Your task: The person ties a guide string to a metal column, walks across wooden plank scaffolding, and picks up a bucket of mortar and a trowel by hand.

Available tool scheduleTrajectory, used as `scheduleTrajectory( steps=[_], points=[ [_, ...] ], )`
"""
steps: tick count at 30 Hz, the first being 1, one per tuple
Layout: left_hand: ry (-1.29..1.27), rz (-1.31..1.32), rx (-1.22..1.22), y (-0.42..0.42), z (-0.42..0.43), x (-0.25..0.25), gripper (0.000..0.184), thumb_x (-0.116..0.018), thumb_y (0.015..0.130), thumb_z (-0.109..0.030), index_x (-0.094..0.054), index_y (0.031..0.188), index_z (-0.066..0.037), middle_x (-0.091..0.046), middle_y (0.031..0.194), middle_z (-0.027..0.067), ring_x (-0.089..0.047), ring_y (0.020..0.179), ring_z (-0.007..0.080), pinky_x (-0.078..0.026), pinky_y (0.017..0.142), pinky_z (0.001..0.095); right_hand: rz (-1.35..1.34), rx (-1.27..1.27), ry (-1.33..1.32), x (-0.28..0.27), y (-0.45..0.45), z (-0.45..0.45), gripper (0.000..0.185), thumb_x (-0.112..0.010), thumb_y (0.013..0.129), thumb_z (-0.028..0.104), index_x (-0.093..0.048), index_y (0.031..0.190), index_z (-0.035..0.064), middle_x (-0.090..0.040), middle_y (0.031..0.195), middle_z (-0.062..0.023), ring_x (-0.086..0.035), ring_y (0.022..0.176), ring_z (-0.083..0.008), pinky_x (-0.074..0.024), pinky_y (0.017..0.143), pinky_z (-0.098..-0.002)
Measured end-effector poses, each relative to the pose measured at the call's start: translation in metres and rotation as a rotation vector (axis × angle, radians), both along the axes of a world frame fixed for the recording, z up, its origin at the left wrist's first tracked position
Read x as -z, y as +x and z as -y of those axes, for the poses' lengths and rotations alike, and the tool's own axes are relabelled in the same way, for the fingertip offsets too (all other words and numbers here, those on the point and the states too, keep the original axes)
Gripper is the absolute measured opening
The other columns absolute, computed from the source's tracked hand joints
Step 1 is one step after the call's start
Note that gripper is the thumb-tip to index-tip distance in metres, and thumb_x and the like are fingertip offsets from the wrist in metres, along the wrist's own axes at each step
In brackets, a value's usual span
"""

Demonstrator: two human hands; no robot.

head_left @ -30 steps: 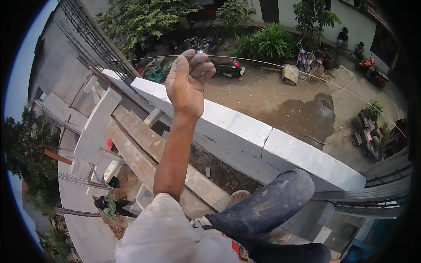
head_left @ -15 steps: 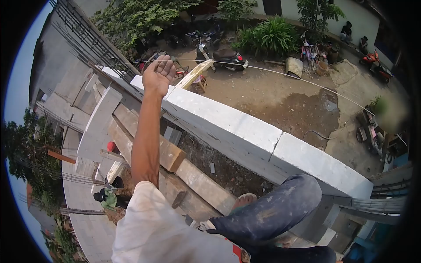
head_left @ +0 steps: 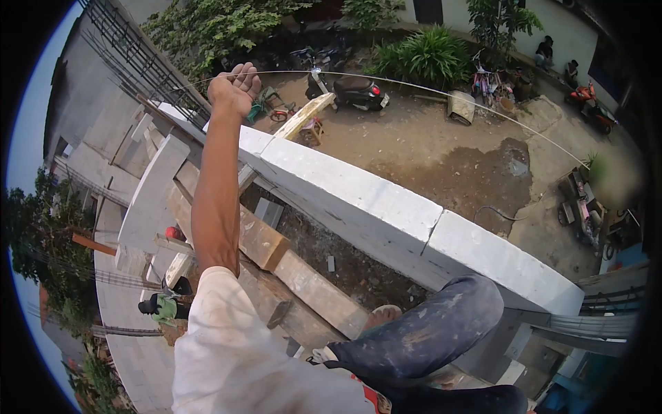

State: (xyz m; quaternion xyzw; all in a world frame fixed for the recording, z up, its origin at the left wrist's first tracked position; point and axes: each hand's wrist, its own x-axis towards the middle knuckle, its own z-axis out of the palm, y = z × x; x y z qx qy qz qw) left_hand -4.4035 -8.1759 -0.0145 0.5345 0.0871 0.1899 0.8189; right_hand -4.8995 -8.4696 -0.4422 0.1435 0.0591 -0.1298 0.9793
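Block wall (head_left: 358, 185), white-topped, runs diagonally past a dirt yard (head_left: 427, 155) w/ a dark wet patch (head_left: 507, 169) on the wall's far side. A worker's L hand (head_left: 234, 90) reaches out nr the wall's upper-left end, palm turned up, fingers (head_left: 247, 74) part curled w/ small gaps btwn them; no grip is seen. Thin string (head_left: 414, 86) passes at the fingers and arcs above the wall's far side; whether skin meets string can't be told. R hand is out of frame, its fingers' state unknown.

Pale beam (head_left: 303, 116) juts from the wall's far edge, btwn the L hand and a parked scooter (head_left: 362, 94). On the wall's near side, worn planks (head_left: 321, 290) lie roughly alongside, w/ the worker's bare toes (head_left: 383, 316) nr their edge and a stained trouser leg (head_left: 427, 328) bent close to the wall. Well below, also on the wall's near side, are a person in a green top (head_left: 164, 310) and dark hat, plus a red helmet (head_left: 174, 233). Across the yard, facing the wall's far side, two ppl (head_left: 545, 52) sit by a bldg, nr an orange motorbike (head_left: 589, 103).
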Motion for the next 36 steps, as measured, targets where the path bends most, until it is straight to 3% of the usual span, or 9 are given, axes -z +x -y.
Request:
scheduleTrajectory(
  steps=[6, 11, 14, 20, 22, 24, 26, 31, 36],
  points=[
    [-0.442, 0.116, -0.279, -0.001, -0.054, 0.009, 0.054, -0.021, 0.096, -0.021, -0.036, 0.137, 0.010, -0.064, 0.114, 0.0184, -0.068, 0.088, 0.0292, -0.062, 0.066, 0.0383, -0.028, -0.028, -0.158, 0.004, 0.008, -0.001, 0.020, -0.050, 0.098, 0.027, -0.055, 0.093, 0.0083, -0.053, 0.087, -0.0090, -0.052, 0.077, -0.0216, -0.0416, 0.075, -0.0365],
    [0.193, 0.128, -0.489, -0.004, -0.056, 0.026, 0.087, -0.062, 0.085, 0.010, -0.010, 0.155, 0.008, -0.060, 0.113, 0.0245, -0.069, 0.071, 0.0202, -0.059, 0.053, 0.0290, -0.057, -0.019, -0.168, 0.018, 0.015, -0.017, 0.020, -0.049, 0.098, 0.028, -0.054, 0.091, 0.0101, -0.051, 0.086, -0.0078, -0.051, 0.076, -0.0208, -0.0411, 0.074, -0.0365],
    [0.361, 0.040, -0.295, 0.022, -0.082, 0.038, 0.068, -0.058, 0.093, 0.000, -0.022, 0.150, 0.012, -0.060, 0.113, 0.0245, -0.069, 0.072, 0.0239, -0.061, 0.055, 0.0336, -0.066, -0.020, -0.159, 0.023, 0.021, -0.031, 0.020, -0.049, 0.098, 0.029, -0.053, 0.090, 0.0111, -0.050, 0.085, -0.0070, -0.051, 0.076, -0.0203, -0.0408, 0.074, -0.0365],
    [-0.064, 0.137, -0.435, 0.030, -0.073, 0.035, 0.042, -0.032, 0.096, -0.003, -0.034, 0.137, 0.008, -0.049, 0.133, 0.0293, -0.071, 0.084, 0.0363, -0.064, 0.063, 0.0407, -0.076, 0.012, -0.116, 0.035, 0.033, -0.046, 0.021, -0.047, 0.098, 0.031, -0.051, 0.088, 0.0131, -0.048, 0.083, -0.0055, -0.051, 0.075, -0.0193, -0.0401, 0.073, -0.0365],
    [0.194, 0.090, -0.704, 0.020, -0.056, 0.033, 0.051, -0.034, 0.096, -0.003, -0.025, 0.145, 0.006, -0.050, 0.133, 0.0288, -0.070, 0.090, 0.0386, -0.064, 0.068, 0.0448, -0.087, 0.015, -0.105, 0.037, 0.036, -0.050, 0.021, -0.047, 0.098, 0.032, -0.051, 0.088, 0.0138, -0.048, 0.082, -0.0050, -0.050, 0.074, -0.0189, -0.0399, 0.073, -0.0365],
    [0.189, 0.140, -0.454, 0.034, -0.098, 0.046, 0.061, -0.038, 0.094, -0.001, -0.021, 0.153, 0.003, -0.052, 0.134, 0.0247, -0.071, 0.088, 0.0338, -0.062, 0.067, 0.0414, -0.096, 0.016, -0.106, 0.040, 0.034, -0.049, 0.021, -0.047, 0.098, 0.032, -0.050, 0.087, 0.0145, -0.047, 0.081, -0.0045, -0.050, 0.074, -0.0186, -0.0397, 0.073, -0.0365],
    [0.671, 0.134, -0.489, 0.037, -0.096, 0.049, 0.065, -0.043, 0.093, -0.001, -0.024, 0.155, 0.001, -0.055, 0.134, 0.0186, -0.071, 0.095, 0.0276, -0.059, 0.067, 0.0367, -0.105, 0.017, -0.105, 0.044, 0.034, -0.051, 0.021, -0.046, 0.098, 0.033, -0.050, 0.086, 0.0152, -0.047, 0.081, -0.0040, -0.050, 0.074, -0.0183, -0.0395, 0.073, -0.0365],
    [1.036, 0.090, -0.557, 0.076, -0.120, 0.053, 0.046, -0.056, 0.091, -0.013, -0.060, 0.133, 0.004, -0.068, 0.125, 0.0179, -0.067, 0.111, 0.0268, -0.052, 0.091, 0.0332, -0.130, 0.012, -0.106, 0.048, 0.036, -0.057, 0.022, -0.045, 0.098, 0.034, -0.049, 0.085, 0.0169, -0.045, 0.079, -0.0027, -0.050, 0.073, -0.0174, -0.0389, 0.072, -0.0365],
    [1.492, -0.075, -0.444, 0.060, -0.092, 0.039, 0.041, -0.059, 0.092, -0.023, -0.067, 0.124, 0.001, -0.069, 0.119, 0.0224, -0.066, 0.113, 0.0341, -0.048, 0.100, 0.0379, -0.125, 0.023, -0.097, 0.051, 0.038, -0.060, 0.020, -0.045, 0.098, 0.035, -0.051, 0.089, 0.0173, -0.048, 0.083, -0.0030, -0.052, 0.076, -0.0176, -0.0404, 0.075, -0.0372]
  ],
)
